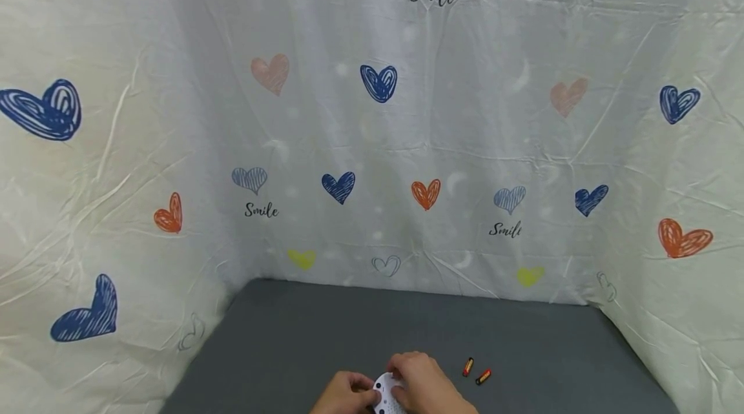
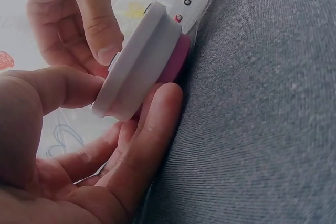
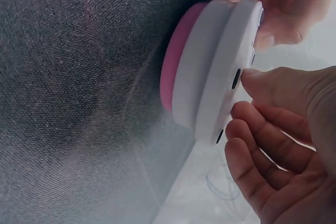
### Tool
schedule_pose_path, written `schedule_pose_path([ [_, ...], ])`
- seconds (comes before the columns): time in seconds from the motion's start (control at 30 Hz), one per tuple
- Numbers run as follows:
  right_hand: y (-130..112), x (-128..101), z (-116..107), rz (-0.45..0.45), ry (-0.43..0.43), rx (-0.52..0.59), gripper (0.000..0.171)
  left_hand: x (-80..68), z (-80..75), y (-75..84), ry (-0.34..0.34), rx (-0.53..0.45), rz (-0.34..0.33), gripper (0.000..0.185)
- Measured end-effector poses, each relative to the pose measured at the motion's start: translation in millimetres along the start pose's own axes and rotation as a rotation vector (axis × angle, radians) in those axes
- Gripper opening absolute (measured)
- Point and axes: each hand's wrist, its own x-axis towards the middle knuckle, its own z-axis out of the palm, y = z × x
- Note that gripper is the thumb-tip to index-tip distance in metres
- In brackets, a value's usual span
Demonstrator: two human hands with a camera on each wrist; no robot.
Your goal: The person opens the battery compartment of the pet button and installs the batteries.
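A round white device [image 1: 385,394] with a pink underside [image 3: 176,61] and small dark buttons is held low over the grey table [image 1: 325,336], at the near edge. My left hand [image 1: 353,393] grips it from the left, with fingers [image 2: 152,135] under the pink base and the thumb on the white rim. My right hand [image 1: 407,380] holds it from the right, its thumb [image 3: 273,85] lying on the buttoned face. Two small red and black batteries [image 1: 467,367] [image 1: 484,376] lie on the table just right of my right hand.
A white sheet printed with hearts and "Smile" [image 1: 430,143] hangs round the table at the back and on both sides. The grey cloth surface stretches away toward the back wall.
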Motion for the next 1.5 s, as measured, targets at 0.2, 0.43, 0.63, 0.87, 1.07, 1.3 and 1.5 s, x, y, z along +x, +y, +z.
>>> schedule_pose_path([
  [0.2, -4.5, 2.6, -1.4, 0.005, -0.016, -0.044, 0.015, -13.8, 3.1, 14.4, 0.016, 0.001, 0.028, 0.021],
  [0.43, -6.5, 4.9, -0.4, 0.033, -0.080, -0.090, 0.015, -14.7, 6.6, 12.7, 0.049, -0.003, 0.052, 0.022],
  [0.63, -5.0, 3.5, 0.2, 0.027, -0.087, -0.076, 0.014, -14.6, 9.4, 12.7, 0.076, 0.020, 0.068, 0.021],
  [0.87, -1.9, 3.5, -2.9, -0.024, -0.070, -0.053, 0.014, -15.4, 8.7, 14.4, 0.071, 0.016, 0.056, 0.020],
  [1.07, -2.1, 2.4, -3.1, 0.011, -0.083, 0.016, 0.013, -15.0, 7.5, 12.4, 0.077, 0.051, 0.031, 0.021],
  [1.3, -1.8, -2.2, -0.4, -0.088, 0.048, 0.028, 0.014, -16.2, 7.5, 12.2, 0.073, 0.028, 0.029, 0.021],
  [1.5, 2.7, -1.0, 2.4, -0.040, 0.049, 0.118, 0.016, -16.4, 7.6, 12.1, 0.056, 0.013, 0.003, 0.023],
])
